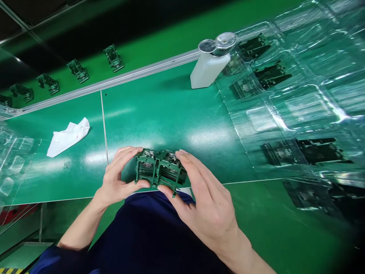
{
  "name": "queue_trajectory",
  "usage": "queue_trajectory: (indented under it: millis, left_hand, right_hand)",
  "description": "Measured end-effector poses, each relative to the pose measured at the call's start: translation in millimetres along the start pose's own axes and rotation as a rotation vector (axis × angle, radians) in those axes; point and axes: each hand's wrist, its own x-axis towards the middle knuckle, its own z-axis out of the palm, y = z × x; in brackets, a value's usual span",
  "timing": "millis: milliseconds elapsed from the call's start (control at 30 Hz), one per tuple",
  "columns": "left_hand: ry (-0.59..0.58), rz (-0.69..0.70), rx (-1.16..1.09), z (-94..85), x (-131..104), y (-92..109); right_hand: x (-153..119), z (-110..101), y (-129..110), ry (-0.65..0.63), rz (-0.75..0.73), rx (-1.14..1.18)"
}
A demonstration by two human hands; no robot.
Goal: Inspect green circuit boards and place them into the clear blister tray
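Two green circuit board assemblies sit side by side, touching, just above the near edge of the bench. My left hand (115,180) grips the left circuit board assembly (146,165), fingers on its top edge and thumb along its lower edge. Around the right circuit board assembly (169,169) my right hand (203,190) is closed in the same way, its fingertips on the upper corner and its thumb underneath. Silvery parts show on top of both pieces.
A white bottle with a metal top (209,68) stands near the bench's back rail (159,68). Crumpled white paper (69,137) lies left. Clear plastic trays (308,102) holding boards cover the right side. Several boards (114,58) line the green strip beyond the rail.
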Motion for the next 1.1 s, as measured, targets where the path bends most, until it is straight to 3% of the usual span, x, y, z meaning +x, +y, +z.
queue_trajectory:
  millis: [167,333,433,633,800,967,1100]
  left_hand:
    - [-0.032,0.217,0.326,-6.2,15,29]
    - [-0.102,0.283,0.439,-4.4,23,47]
    - [-0.088,0.2,0.344,-0.9,21,38]
    - [-0.002,-0.284,-0.345,13.2,0,4]
    - [0.062,-0.367,-0.516,18.1,-12,-5]
    - [0.046,-0.239,-0.303,10.0,-11,1]
    - [0.021,0.126,0.177,0.5,0,24]
  right_hand:
    - [-15,17,18,-0.01,0.235,0.512]
    - [-26,25,22,0.019,0.292,0.774]
    - [-25,18,18,0.034,0.3,0.654]
    - [-7,-9,6,-0.011,0.067,0.1]
    - [3,-17,-3,-0.074,-0.028,-0.07]
    - [1,-11,1,-0.086,0.008,0.021]
    - [-11,0,16,-0.086,0.103,0.385]
